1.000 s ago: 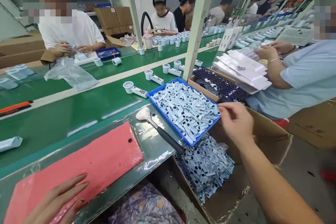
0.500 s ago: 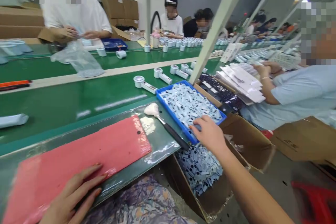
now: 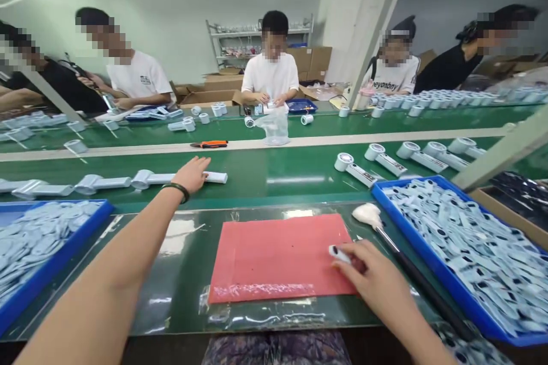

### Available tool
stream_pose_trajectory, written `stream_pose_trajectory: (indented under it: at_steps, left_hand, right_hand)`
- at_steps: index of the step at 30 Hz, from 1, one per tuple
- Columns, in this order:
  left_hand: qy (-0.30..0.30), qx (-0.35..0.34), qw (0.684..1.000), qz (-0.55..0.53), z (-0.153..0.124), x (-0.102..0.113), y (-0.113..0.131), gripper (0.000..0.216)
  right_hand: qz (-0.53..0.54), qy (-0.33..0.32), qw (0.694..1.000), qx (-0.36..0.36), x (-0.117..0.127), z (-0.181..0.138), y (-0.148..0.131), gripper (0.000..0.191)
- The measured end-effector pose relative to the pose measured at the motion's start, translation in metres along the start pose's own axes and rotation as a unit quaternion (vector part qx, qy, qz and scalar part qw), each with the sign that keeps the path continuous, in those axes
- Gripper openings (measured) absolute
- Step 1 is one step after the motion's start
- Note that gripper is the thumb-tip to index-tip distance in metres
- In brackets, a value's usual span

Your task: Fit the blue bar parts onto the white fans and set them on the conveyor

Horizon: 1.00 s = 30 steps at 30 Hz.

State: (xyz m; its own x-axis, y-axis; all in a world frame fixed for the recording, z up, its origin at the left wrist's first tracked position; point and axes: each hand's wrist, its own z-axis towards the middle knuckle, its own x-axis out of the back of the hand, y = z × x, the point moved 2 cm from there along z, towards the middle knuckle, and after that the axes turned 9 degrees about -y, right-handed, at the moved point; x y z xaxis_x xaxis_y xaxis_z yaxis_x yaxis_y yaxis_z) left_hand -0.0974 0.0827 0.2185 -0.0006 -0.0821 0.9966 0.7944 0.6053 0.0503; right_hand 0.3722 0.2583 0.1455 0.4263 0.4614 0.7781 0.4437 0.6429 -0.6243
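My left hand (image 3: 193, 174) is stretched out over the handle of a pale blue device with a round head (image 3: 143, 178), which looks like a handheld fan and lies on the green belt. The fingers look extended over the handle; whether they touch it is unclear. My right hand (image 3: 368, 268) pinches a small pale blue plastic piece (image 3: 339, 254) with a black oval, just above the right part of the red mat (image 3: 278, 256). Beside that hand lies a black-handled hammer (image 3: 406, 262), its head wrapped in white.
On the right, a blue tray (image 3: 432, 262) contains many similar small pieces. Another blue tray (image 3: 92, 234) at left holds pale blue flat parts. More fan-like devices (image 3: 410, 151) line the belt (image 3: 282, 174). Pliers (image 3: 209, 144) lie farther back. Several co-workers sit opposite.
The view has swung left. My right hand has come from the right tray to the red mat with a small piece. My left hand has left the mat and reached out over the belt.
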Motion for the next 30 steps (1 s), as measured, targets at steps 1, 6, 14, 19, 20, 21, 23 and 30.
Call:
stream_pose_trajectory:
  at_steps: [1, 6, 14, 19, 20, 21, 23, 30]
  left_hand:
    - [-0.014, 0.001, 1.000, 0.009, 0.005, -0.003, -0.007, 0.048]
    - [-0.037, -0.001, 0.998, 0.047, -0.016, -0.015, -0.022, 0.037]
    - [-0.066, 0.032, 0.997, 0.038, -0.038, -0.009, -0.014, 0.029]
    - [-0.042, -0.098, 0.994, -0.008, -0.082, -0.004, 0.076, 0.030]
    - [-0.041, -0.151, 0.987, -0.033, -0.095, -0.007, 0.099, 0.029]
    - [-0.045, -0.201, 0.977, -0.058, -0.108, -0.012, 0.121, 0.028]
    - [-0.054, -0.272, 0.956, -0.094, -0.129, -0.025, 0.156, 0.022]
    - [-0.022, -0.284, 0.948, -0.138, -0.140, -0.045, 0.184, 0.024]
  right_hand:
    - [-0.019, -0.021, 0.999, 0.026, -0.016, 0.008, -0.008, 0.030]
    - [-0.070, -0.070, 0.990, 0.104, -0.050, 0.021, -0.011, 0.026]
    - [-0.002, -0.085, 0.991, 0.104, -0.043, 0.020, 0.005, 0.032]
    - [0.070, -0.043, 0.990, 0.119, -0.022, 0.021, -0.019, 0.027]
    - [0.086, -0.020, 0.989, 0.122, -0.017, 0.021, -0.028, 0.025]
    - [0.099, 0.000, 0.987, 0.125, -0.012, 0.023, -0.037, 0.023]
    - [0.111, -0.001, 0.984, 0.136, -0.008, 0.027, -0.055, 0.019]
    - [0.016, -0.082, 0.979, 0.187, -0.034, 0.042, -0.080, 0.012]
